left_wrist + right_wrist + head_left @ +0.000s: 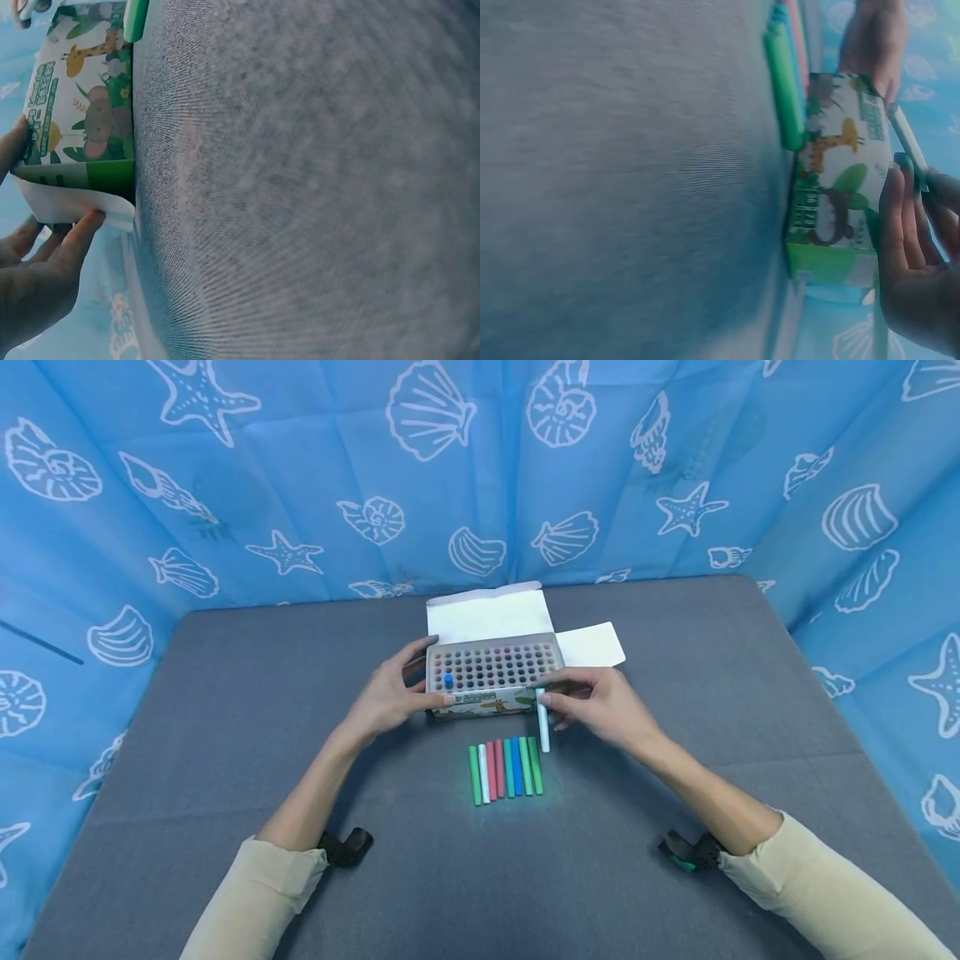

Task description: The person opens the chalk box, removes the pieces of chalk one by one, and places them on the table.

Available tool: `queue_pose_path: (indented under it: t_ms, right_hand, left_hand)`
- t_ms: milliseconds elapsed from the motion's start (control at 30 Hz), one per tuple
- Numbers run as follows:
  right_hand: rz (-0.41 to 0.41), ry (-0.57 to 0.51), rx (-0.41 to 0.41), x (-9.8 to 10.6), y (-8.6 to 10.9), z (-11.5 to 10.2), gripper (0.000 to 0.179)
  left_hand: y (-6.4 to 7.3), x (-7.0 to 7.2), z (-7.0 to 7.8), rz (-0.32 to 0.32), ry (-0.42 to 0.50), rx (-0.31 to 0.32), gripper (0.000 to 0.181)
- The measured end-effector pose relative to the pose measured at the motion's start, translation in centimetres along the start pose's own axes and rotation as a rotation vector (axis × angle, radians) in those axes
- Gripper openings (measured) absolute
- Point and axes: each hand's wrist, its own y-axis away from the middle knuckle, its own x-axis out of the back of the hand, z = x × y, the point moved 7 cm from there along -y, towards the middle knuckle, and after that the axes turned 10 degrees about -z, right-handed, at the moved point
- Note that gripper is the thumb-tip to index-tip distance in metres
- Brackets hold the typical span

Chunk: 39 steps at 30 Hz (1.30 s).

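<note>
A printed cardboard chalk box [495, 702] stands with its lid raised; inside is a tray of round holes [491, 664]. One blue chalk stick [448, 680] pokes up from the tray's front left. My left hand [386, 693] grips the box's left end, thumb at the front edge and fingers round the side, against a white flap [67, 201]. Between thumb and fingers, my right hand [600, 702] pinches a white chalk stick [543, 722] at the box's front right corner. The white stick [909, 142] also shows in the right wrist view, close to the box top.
In front of the box lies a row of several chalk sticks [516, 766] in green, white, red and blue. The box's lid [487, 614] leans back, and a side flap [592, 645] sticks out right. A blue shell-patterned curtain [465, 485] hangs behind the grey table [247, 693].
</note>
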Motion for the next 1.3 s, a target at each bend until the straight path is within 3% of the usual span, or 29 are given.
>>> queue_pose_path:
  t_ms: [300,600,1300]
  right_hand:
    - [-0.079,-0.032,-0.02,-1.3,0.8,2.3,0.028]
    - [-0.122,-0.079,-0.107,-2.0,0.9,4.4,0.024]
    - [-0.108,-0.196,-0.215,-2.0,1.0,6.3,0.033]
  left_hand:
    - [0.1,0.1,-0.1,0.009,-0.005,0.008,0.092]
    - [0.1,0.1,0.0,0.015,-0.011,0.008,0.092]
    - [0.0,0.0,0.0,0.005,-0.007,0.007,0.092]
